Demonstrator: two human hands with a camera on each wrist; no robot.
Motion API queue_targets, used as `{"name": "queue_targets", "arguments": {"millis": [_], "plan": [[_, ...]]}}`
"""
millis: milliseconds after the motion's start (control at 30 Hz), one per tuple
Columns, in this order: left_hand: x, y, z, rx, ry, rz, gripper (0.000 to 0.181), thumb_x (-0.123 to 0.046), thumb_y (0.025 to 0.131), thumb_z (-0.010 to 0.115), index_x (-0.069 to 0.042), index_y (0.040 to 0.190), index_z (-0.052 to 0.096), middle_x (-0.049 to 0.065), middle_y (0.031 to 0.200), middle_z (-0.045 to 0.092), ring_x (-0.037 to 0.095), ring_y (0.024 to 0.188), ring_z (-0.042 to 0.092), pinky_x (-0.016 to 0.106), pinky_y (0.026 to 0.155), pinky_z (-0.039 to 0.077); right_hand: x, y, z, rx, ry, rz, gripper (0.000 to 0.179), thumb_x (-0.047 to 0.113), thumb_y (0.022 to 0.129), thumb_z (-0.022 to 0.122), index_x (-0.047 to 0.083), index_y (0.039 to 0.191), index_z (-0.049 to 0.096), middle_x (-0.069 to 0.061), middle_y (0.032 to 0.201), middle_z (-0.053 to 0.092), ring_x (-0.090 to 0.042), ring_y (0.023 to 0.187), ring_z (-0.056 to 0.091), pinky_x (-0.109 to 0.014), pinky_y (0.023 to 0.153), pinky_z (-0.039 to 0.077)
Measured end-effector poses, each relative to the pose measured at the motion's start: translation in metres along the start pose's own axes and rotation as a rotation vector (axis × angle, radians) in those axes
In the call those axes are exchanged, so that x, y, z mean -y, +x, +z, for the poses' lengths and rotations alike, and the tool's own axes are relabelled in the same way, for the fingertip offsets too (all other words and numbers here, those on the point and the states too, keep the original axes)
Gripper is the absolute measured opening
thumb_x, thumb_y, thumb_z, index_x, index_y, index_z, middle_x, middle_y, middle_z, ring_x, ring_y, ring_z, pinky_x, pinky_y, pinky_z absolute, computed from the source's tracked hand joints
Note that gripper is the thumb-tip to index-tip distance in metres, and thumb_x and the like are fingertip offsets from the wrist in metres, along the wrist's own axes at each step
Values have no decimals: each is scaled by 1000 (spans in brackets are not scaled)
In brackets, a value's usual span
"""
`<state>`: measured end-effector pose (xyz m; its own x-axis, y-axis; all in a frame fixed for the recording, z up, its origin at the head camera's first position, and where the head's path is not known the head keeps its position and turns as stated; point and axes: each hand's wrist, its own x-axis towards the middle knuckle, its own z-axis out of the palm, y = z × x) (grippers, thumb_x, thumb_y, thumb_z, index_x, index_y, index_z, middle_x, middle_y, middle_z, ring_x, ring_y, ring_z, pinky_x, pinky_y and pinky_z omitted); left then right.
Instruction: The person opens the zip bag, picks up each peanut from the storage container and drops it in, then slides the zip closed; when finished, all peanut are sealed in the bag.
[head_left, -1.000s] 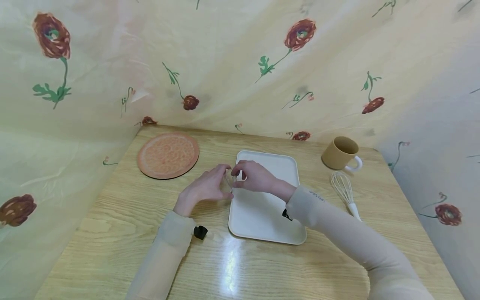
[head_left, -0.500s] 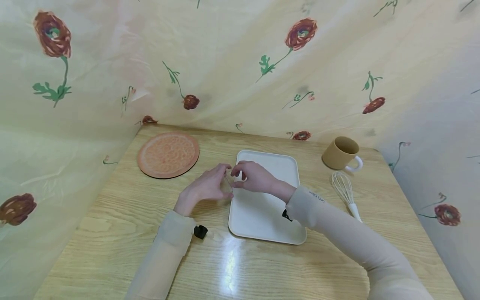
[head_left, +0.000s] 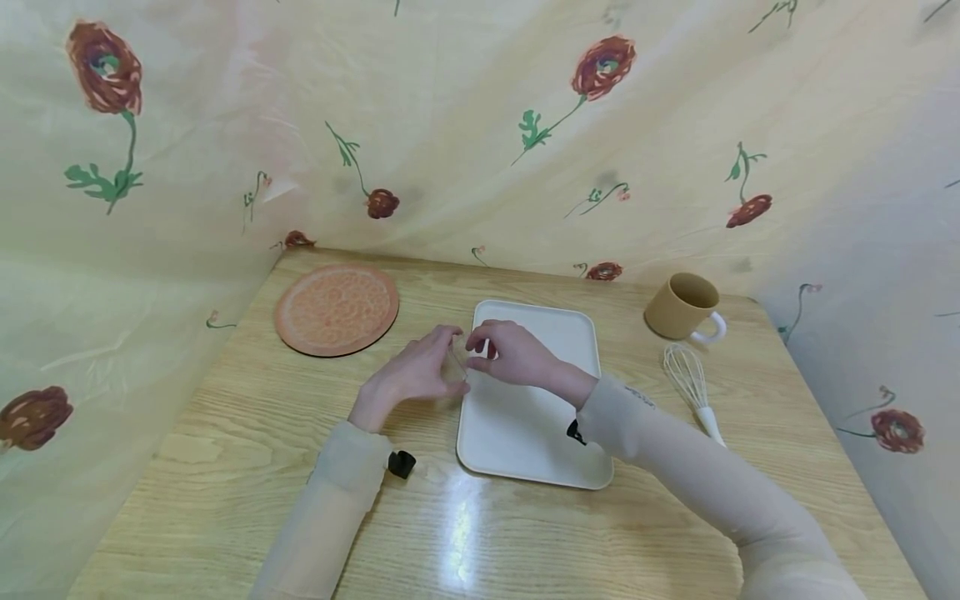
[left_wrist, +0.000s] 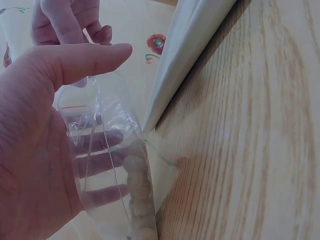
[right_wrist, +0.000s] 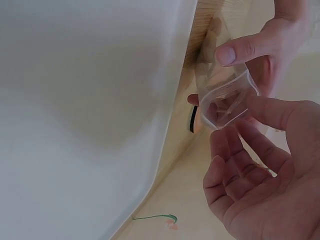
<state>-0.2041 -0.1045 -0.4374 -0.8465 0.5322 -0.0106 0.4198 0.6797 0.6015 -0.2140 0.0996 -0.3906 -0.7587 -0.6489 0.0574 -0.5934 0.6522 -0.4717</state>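
Observation:
A clear plastic zip bag [left_wrist: 116,117] with several pale brown, rounded pieces [left_wrist: 140,187] at its bottom is in my left hand [head_left: 411,373]. The left thumb lies on one face and the fingers spread behind the other. In the right wrist view the bag's mouth [right_wrist: 227,100] gapes toward my right hand [head_left: 513,354]. The right thumb and forefinger pinch at the lip of that mouth, the other fingers curled below. Both hands meet over the left edge of a white tray [head_left: 525,433]. In the head view the bag shows only as a thin clear edge.
A round orange-patterned mat [head_left: 337,310] lies at the back left of the wooden table [head_left: 405,533]. To the right of the tray stand a tan mug [head_left: 675,308] with a white handle and a white whisk [head_left: 693,387]. Flowered cloth [head_left: 450,125] hangs behind.
My right hand has shifted very slightly to the right at the bag's mouth. My left hand has stayed almost still, holding the bag.

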Motion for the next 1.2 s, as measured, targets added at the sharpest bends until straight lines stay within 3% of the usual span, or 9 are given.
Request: {"name": "queue_targets", "arguments": {"millis": [167, 500, 733, 1000, 1200], "plan": [[0, 1, 0, -15, -12, -15, 87, -44, 84, 76, -8, 150, 32, 10, 147, 42, 26, 128, 48, 56, 110, 30, 0, -3, 0, -35, 65, 30, 8, 13, 92, 70, 6, 95, 72, 1, 78, 64, -13, 67, 56, -27, 62, 47], [-4, 1, 0, -63, -45, -2, 92, -44, 86, 75, -4, 152, 25, 15, 149, 41, 29, 128, 48, 56, 110, 31, 10, -7, 7, -64, 210, 85, 13, 18, 96, 68, 8, 91, 73, 4, 66, 60, -10, 57, 51, -26, 54, 42], [-3, 2, -1, -113, -23, 16, 93, -40, 84, 76, -1, 151, 25, 17, 143, 41, 26, 104, 53, 51, 99, 43, 13, -9, 21, -139, 276, 95, 12, 18, 93, 71, 11, 84, 73, 6, 65, 62, -9, 55, 51, -24, 50, 40], [-4, 1, -2, -120, 2, 4, 100, -39, 80, 81, -1, 152, 23, 17, 144, 39, 30, 110, 55, 55, 104, 39, 17, -14, 35, -233, 307, 128, 14, 15, 93, 71, 10, 81, 72, 5, 70, 64, -9, 62, 55, -24, 56, 44], [-4, 1, -1, -117, -24, 24, 101, -36, 80, 83, -1, 152, 21, 17, 135, 41, 27, 97, 55, 43, 87, 49, 20, -16, 38, -313, 306, 118, 14, 14, 93, 71, 9, 80, 71, 3, 73, 68, -12, 66, 62, -26, 55, 47]]}}
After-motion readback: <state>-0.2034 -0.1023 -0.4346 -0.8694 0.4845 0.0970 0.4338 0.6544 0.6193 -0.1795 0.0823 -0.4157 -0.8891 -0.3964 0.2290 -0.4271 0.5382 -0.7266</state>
